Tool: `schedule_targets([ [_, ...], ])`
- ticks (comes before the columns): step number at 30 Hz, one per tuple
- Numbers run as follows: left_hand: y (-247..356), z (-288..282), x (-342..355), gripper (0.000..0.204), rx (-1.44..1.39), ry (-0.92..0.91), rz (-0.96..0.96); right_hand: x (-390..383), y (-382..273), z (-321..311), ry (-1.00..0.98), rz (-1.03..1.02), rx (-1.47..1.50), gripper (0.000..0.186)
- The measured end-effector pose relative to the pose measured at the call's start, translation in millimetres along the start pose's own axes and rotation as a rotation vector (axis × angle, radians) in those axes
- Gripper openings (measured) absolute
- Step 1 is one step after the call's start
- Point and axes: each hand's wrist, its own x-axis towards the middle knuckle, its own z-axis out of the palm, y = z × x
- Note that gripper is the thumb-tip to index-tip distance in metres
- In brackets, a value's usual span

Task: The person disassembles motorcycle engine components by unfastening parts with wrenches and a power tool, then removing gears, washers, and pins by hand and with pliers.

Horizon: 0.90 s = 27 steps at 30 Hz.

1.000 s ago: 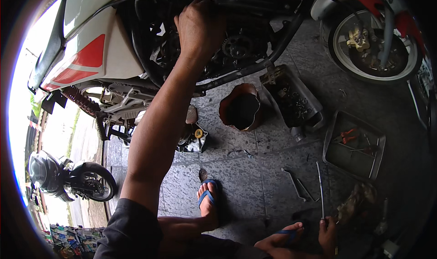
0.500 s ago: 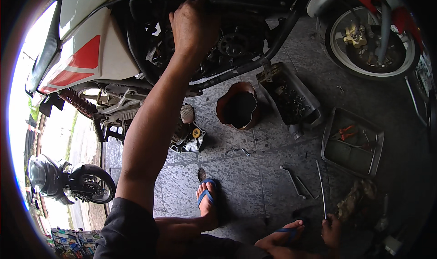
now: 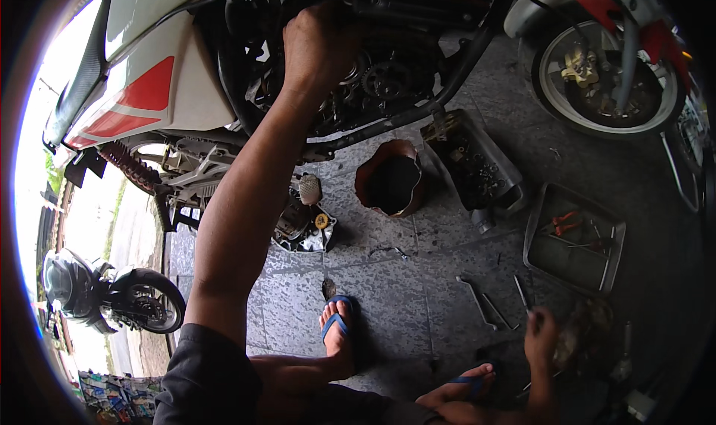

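- Your left hand [image 3: 317, 48] is hiding its fingertips inside the motorcycle engine [image 3: 373, 74].
- Beside that engine, the front wheel [image 3: 608, 74] is getting cropped by the rim.
- Your right hand [image 3: 541, 339] is covering whatever it grips.

Packets at the lower left edge
A row of small colourful packets [image 3: 112, 395] lies at the floor's edge, below the parked scooter [image 3: 112, 298]; details blurred.

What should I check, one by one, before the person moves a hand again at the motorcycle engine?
1. Left hand placed on the open engine of the motorcycle: ok.
2. What its fingers grip there: cannot tell, hidden.
3. Right hand down at the loose tools on the floor: ok.
4. A tool held in it: cannot tell.
5. Rusty bowl under the engine: ok.
6. Sandalled foot apart from the removed cover: ok.
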Motion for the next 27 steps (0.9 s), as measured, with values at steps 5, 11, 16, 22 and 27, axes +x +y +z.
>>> schedule_targets([
  [5, -4, -2, 8, 0.018, 0.036, -0.075, -0.007, 114, -186, 9, -0.389, -0.31, 0.486, 0.038],
  [11, 6, 1, 5, 0.018, 0.118, -0.04, -0.039, 179, -359, 43, -0.518, 0.125, 1.029, 0.052],
  [16, 1, 4, 1, 0.02, 0.092, -0.026, -0.03, 190, -372, 71, -0.395, 0.264, 1.117, 0.055],
  [22, -30, 11, 3, 0.019, 0.144, -0.007, 0.082, 147, -223, 93, -0.598, -0.038, 0.467, 0.05],
  [27, -41, 25, 3, 0.036, 0.056, 0.046, 0.011, 23, -60, 71, -0.568, 0.088, 0.023, 0.037],
])
